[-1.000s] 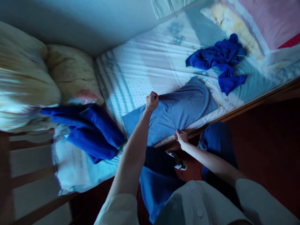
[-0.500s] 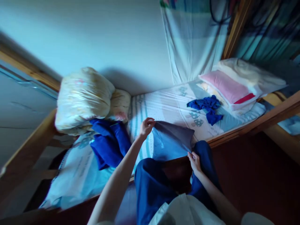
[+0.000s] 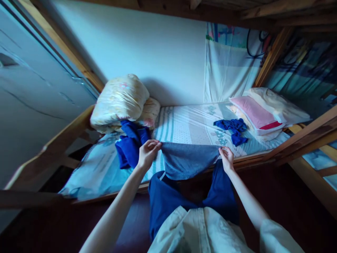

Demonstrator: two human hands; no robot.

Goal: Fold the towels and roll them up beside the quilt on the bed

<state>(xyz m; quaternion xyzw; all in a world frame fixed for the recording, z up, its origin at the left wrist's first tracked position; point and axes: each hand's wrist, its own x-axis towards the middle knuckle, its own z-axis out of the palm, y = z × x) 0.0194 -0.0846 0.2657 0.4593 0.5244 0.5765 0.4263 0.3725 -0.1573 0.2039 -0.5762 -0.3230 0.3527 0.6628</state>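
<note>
The grey-blue cloth [image 3: 191, 161] hangs between the person's left hand [image 3: 147, 154] and right hand [image 3: 226, 160], at the front edge of the bed [image 3: 250, 160]; the fingers of each hand pinch one end of its top edge, which runs nearly straight while the lower part droops; it looks light, soft and limp, unlikely to break; the top corners seem the best hold.

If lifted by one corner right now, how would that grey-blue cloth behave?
The grey-blue cloth would probably flop, since its lower edge hangs curved. It seems light: fingers pinch only its upper corners.
</note>
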